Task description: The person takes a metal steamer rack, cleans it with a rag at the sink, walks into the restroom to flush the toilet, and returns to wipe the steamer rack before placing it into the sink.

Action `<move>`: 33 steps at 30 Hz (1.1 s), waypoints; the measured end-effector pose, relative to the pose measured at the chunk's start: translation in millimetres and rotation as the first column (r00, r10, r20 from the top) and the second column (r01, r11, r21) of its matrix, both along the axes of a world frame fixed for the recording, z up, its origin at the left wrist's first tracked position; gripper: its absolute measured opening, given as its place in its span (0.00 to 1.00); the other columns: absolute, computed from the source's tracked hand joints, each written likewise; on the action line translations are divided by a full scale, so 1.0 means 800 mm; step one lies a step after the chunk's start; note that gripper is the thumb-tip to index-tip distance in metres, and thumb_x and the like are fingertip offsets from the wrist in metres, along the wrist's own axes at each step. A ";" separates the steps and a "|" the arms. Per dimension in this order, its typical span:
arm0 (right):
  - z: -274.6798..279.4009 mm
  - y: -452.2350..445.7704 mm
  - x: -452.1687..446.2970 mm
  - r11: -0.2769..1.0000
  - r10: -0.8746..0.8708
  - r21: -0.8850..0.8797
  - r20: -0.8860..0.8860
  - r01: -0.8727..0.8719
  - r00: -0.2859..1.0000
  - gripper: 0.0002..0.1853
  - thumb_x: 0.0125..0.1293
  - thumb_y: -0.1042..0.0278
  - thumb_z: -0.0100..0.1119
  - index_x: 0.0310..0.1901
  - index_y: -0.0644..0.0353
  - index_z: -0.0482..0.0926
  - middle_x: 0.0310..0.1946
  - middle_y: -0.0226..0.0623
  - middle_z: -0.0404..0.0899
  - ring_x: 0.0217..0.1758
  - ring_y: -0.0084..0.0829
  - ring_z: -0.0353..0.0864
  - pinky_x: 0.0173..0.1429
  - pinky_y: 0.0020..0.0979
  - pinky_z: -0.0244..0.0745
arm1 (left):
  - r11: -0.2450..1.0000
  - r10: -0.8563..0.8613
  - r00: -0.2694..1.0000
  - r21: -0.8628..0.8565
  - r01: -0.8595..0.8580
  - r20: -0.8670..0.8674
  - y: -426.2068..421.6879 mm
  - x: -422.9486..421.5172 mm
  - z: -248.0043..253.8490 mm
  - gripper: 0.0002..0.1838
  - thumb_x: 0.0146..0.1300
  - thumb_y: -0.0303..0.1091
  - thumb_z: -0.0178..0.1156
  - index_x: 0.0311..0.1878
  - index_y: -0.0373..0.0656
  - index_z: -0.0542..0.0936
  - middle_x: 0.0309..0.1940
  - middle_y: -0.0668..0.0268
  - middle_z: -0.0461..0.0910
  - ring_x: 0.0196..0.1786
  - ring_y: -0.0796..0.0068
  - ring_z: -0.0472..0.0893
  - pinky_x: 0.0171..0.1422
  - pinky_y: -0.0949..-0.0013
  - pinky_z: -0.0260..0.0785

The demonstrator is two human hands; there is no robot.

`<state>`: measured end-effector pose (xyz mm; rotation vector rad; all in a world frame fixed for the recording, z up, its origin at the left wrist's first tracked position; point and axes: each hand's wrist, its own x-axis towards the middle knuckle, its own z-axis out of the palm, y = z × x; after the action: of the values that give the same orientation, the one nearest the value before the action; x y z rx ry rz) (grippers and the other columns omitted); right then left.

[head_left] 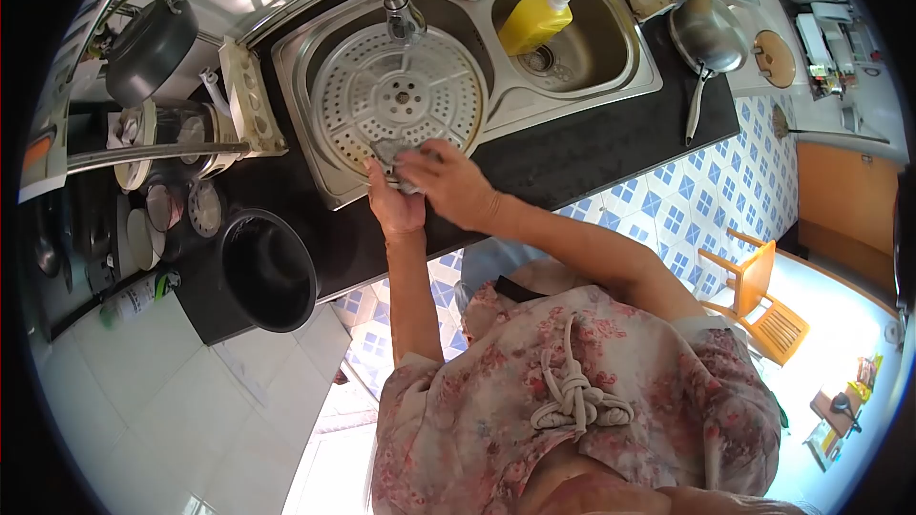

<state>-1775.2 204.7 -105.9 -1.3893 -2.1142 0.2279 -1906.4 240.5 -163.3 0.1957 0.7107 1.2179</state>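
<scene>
Our left hand [393, 204] grips the steamer's [429, 105] near rim — our right hand [448, 187] clasps a grey pad [389, 149] there. Ahead of our grip, the steamer nearly spans its basin [447, 11]; the tap [405, 21] overhangs the far edge — leaving less room above.

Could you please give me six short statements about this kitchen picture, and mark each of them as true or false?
1. The perforated metal disc is at the left basin. True.
2. The right hand holds a grey wad. True.
3. The left hand holds the silver pan. False: the hand is at the disc's near rim; the pan is to the right of the sink.
4. The yellow bottle is in the right basin. True.
5. The black tub is in the right basin. False: it is left of the sink.
6. The chair is blue. False: it is yellowish-orange.
</scene>
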 end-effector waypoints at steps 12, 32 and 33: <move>-0.032 0.018 0.034 0.979 -0.173 -0.137 -0.154 0.152 0.973 0.11 0.53 0.76 0.61 0.41 0.62 0.81 0.46 0.39 0.80 0.51 0.44 0.77 0.52 0.40 0.76 | 0.971 0.207 0.978 0.130 -0.202 -0.027 0.022 0.039 0.005 0.30 0.66 0.30 0.57 0.71 0.41 0.63 0.64 0.58 0.71 0.66 0.57 0.72 0.72 0.46 0.64; -0.040 0.060 0.068 0.966 0.236 -0.043 -0.244 -0.254 0.940 0.15 0.48 0.76 0.64 0.41 0.54 0.81 0.39 0.31 0.81 0.45 0.37 0.80 0.47 0.37 0.80 | 0.945 0.311 0.943 0.149 -0.292 -0.120 0.011 0.072 0.002 0.25 0.65 0.36 0.57 0.65 0.39 0.70 0.56 0.62 0.77 0.58 0.63 0.77 0.64 0.58 0.70; -0.042 0.064 0.073 0.954 0.293 0.002 -0.237 -0.301 0.926 0.15 0.48 0.77 0.64 0.40 0.54 0.82 0.39 0.31 0.81 0.44 0.37 0.80 0.47 0.37 0.80 | 0.942 0.311 0.938 0.182 -0.283 -0.153 0.011 0.070 0.008 0.26 0.65 0.36 0.57 0.66 0.39 0.69 0.57 0.61 0.76 0.59 0.62 0.76 0.64 0.57 0.70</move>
<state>-1716.9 256.1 -139.8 -0.9964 -2.1178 0.5262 -1850.3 249.1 -157.1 0.3419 0.8217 1.5638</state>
